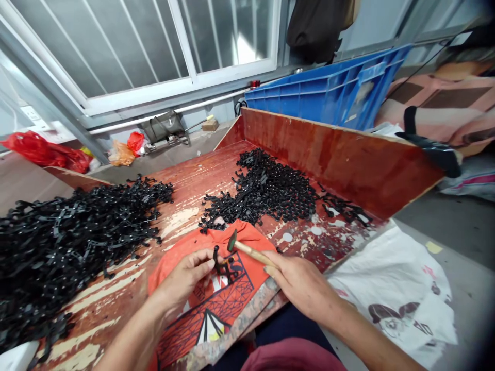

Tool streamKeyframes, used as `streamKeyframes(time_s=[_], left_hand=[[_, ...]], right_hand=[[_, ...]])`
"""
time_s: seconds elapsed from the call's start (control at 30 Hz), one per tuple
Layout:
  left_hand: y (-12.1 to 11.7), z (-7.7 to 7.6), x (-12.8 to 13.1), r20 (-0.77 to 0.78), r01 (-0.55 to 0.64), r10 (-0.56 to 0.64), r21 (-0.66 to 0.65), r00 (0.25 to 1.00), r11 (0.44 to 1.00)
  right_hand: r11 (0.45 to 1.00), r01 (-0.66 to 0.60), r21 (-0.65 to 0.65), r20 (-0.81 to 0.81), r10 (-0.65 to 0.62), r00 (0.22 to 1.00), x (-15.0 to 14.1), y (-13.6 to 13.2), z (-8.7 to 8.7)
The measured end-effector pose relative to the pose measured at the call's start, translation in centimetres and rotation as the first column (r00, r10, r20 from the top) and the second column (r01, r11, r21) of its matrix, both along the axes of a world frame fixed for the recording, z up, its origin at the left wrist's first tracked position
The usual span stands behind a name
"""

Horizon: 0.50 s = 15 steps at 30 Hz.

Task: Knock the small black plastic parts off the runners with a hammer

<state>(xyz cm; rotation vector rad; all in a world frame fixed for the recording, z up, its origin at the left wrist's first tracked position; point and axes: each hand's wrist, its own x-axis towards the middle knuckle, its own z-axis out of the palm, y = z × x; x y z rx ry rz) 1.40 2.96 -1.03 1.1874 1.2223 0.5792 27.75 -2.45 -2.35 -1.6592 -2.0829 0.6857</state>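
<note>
My left hand (195, 273) pinches a black plastic part (221, 265) between thumb and fingers, over an orange printed cloth (174, 265) on the table. Closed around the wooden handle of a small hammer (253, 252), my right hand (296, 278) holds it with the dark metal head up and to the left, just above the black part. Whether the hammer head touches the part I cannot tell. Beyond the cloth lies a heap of small black parts (270, 188). A larger pile of black parts (77, 232) spreads over the table's left side.
The worn red table (185, 180) has a raised wooden board (328, 149) along its right side. Behind it stands a blue crate (309, 103). A white printed sack (402, 293) is at the right, near a person in a checked top (444, 103). Red plastic bags (46, 152) lie at the left.
</note>
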Motion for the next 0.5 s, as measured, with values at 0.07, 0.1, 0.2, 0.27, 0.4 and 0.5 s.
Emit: streamKeyframes(time_s=[0.07, 0.1, 0.2, 0.27, 0.4, 0.5], left_hand=[[-0.3, 0.9, -0.4, -0.042, -0.036, 0.04, 0.078, 0.998, 0.996], [-0.6, 1.2, -0.7, -0.093, -0.069, 0.086, 0.175, 0.992, 0.982], [-1.9, 1.7, -2.3, -0.294, -0.049, 0.219, 0.494, 0.931, 0.868], [-3.2, 1.1, -3.6, -0.413, 0.062, 0.198, 0.537, 0.889, 0.842], [-5.3, -1.4, -5.8, -0.476, 0.185, -0.001, 0.342, 0.88, 0.921], [-5.6, -2.7, -6.6, -0.429, 0.169, -0.045, 0.255, 0.902, 0.952]], right_hand=[[1.0, 0.008, 0.004, -0.002, -0.008, 1.0, 0.0, 0.1, -0.1], [1.0, 0.012, 0.005, -0.007, -0.012, 1.0, 0.0, 0.1, -0.1], [1.0, 0.006, -0.003, -0.023, -0.006, 1.0, 0.2, -0.1, -0.2], [1.0, -0.008, -0.007, -0.026, 0.007, 1.0, 0.4, -0.1, -0.3], [0.996, 0.001, 0.087, 0.045, -0.005, 0.999, 0.8, 0.3, -0.2], [0.983, -0.003, 0.186, 0.185, -0.032, 0.982, 0.4, 1.1, -0.6]])
